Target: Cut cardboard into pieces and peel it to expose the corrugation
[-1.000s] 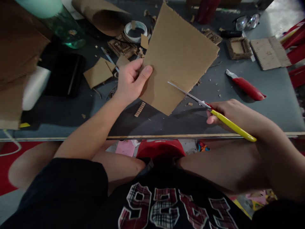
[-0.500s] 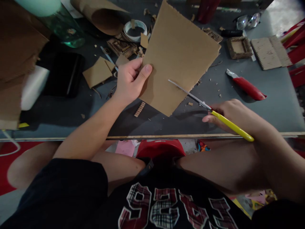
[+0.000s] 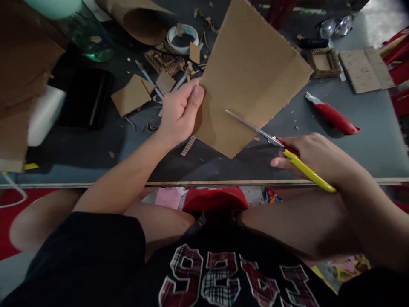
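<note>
My left hand (image 3: pixel 182 108) pinches a large brown cardboard sheet (image 3: pixel 252 64) by its left edge, thumb on top, holding it tilted above the dark table. In my right hand (image 3: pixel 315 151) is a pair of scissors (image 3: pixel 255 128) with yellow and red handles. The blades lie across the lower part of the sheet, pointing left. Whether they are cutting into the cardboard I cannot tell. A small corrugated cardboard strip (image 3: pixel 188 146) rests on the table just below my left hand. To the right of the sheet lies a red utility knife (image 3: pixel 335 119).
A tape roll (image 3: pixel 182 39), a cardboard offcut (image 3: pixel 131 96) and scraps lie left of the sheet. Further left stand a green bottle (image 3: pixel 96 42) and a black case (image 3: pixel 87 98). Glasses (image 3: pixel 335 27), a small cardboard frame (image 3: pixel 324 62) and a corrugated piece (image 3: pixel 366 70) sit at right.
The cardboard sheet has shifted to the right with my left hand, its right corner now reaching near the small frame. The scissors have turned slightly, showing more of the red handle.
</note>
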`<state>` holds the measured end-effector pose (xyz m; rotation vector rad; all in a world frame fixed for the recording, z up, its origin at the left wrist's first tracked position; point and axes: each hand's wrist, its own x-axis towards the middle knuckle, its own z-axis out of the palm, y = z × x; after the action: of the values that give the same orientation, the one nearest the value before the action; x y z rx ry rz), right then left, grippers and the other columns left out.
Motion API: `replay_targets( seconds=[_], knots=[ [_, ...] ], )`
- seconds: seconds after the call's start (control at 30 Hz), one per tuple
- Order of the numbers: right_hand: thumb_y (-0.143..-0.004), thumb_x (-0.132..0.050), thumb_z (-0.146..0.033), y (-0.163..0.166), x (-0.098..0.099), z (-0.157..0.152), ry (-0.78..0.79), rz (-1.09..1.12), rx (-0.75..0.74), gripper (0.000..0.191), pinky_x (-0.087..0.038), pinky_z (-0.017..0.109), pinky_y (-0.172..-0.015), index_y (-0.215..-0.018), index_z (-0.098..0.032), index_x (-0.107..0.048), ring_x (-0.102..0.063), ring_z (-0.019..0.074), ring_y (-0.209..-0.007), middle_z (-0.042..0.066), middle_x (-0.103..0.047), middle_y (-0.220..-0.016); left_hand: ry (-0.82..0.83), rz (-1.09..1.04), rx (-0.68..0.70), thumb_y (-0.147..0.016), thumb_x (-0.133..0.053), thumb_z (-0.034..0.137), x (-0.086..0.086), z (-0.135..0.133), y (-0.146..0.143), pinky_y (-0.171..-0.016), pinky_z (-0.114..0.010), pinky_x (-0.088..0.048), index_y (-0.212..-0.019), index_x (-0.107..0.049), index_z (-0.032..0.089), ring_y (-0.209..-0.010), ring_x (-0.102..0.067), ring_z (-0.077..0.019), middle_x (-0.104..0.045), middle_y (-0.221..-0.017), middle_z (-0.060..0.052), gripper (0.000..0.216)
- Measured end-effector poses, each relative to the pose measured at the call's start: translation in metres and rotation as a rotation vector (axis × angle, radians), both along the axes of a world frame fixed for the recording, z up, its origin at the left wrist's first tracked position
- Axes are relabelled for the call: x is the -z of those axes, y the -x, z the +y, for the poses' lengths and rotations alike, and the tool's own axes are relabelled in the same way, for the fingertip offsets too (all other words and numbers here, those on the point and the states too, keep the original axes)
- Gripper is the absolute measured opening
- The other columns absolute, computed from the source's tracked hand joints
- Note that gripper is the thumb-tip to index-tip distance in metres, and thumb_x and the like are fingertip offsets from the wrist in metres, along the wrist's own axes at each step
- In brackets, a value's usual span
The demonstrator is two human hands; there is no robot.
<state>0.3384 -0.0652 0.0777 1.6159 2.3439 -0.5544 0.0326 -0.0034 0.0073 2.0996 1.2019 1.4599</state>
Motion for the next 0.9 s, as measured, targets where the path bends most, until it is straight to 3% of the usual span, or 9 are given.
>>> replay_targets(
  seconds=[0.27, 0.4, 0.53, 0.7, 0.9],
  knots=[
    [-0.083, -0.015, -0.091, 0.006, 0.008, -0.007, -0.046, 0.004, 0.007, 0.074, -0.022, 0.032, -0.056, -0.057, -0.025, -0.037, -0.024, 0.0145, -0.051, -0.001, -0.032, -0.047, -0.097, -0.045, 0.051, -0.095, -0.029, 0.080, 0.012, 0.007, 0.001, -0.055, -0.029, -0.036, -0.078, -0.056, 0.022, -0.055, -0.042, -0.0151, -0.039, -0.058, 0.001, 0.067],
    [-0.085, -0.017, -0.090, 0.005, 0.011, -0.008, -0.033, 0.057, 0.014, 0.075, -0.023, 0.032, -0.056, -0.058, -0.024, -0.039, -0.026, 0.0134, -0.051, -0.001, -0.034, -0.049, 0.005, -0.054, 0.047, -0.096, -0.028, 0.079, 0.011, 0.007, 0.000, -0.060, -0.032, -0.041, -0.084, -0.061, 0.025, -0.063, -0.048, -0.0193, -0.044, -0.060, -0.001, 0.065],
    [-0.078, -0.018, -0.098, 0.005, 0.004, -0.007, 0.037, 0.068, 0.012, 0.080, -0.023, 0.031, -0.052, -0.057, -0.024, -0.040, -0.025, 0.0119, -0.048, -0.001, -0.037, -0.047, 0.099, -0.111, 0.084, -0.100, -0.036, 0.071, 0.001, -0.002, -0.005, -0.071, -0.032, -0.046, -0.091, -0.063, 0.024, -0.074, -0.054, -0.0195, -0.055, -0.069, -0.002, 0.055],
    [-0.073, -0.019, -0.101, 0.009, -0.005, -0.005, 0.116, 0.011, 0.028, 0.083, -0.029, 0.032, -0.054, -0.062, -0.024, -0.049, -0.042, 0.0161, -0.051, 0.004, -0.052, -0.053, 0.175, -0.122, 0.078, -0.099, -0.035, 0.073, -0.006, -0.013, -0.011, -0.081, -0.032, -0.048, -0.091, -0.062, 0.021, -0.090, -0.061, -0.0239, -0.058, -0.071, -0.004, 0.059],
    [-0.081, -0.026, -0.093, 0.014, -0.001, -0.007, 0.106, -0.042, 0.074, 0.074, -0.023, 0.034, -0.056, -0.053, -0.025, -0.038, -0.030, 0.0151, -0.050, 0.001, -0.035, -0.047, 0.187, -0.106, 0.064, -0.100, -0.038, 0.069, -0.006, -0.020, -0.016, -0.084, -0.032, -0.051, -0.090, -0.062, 0.020, -0.094, -0.063, -0.0239, -0.061, -0.073, -0.005, 0.056]
  ],
)
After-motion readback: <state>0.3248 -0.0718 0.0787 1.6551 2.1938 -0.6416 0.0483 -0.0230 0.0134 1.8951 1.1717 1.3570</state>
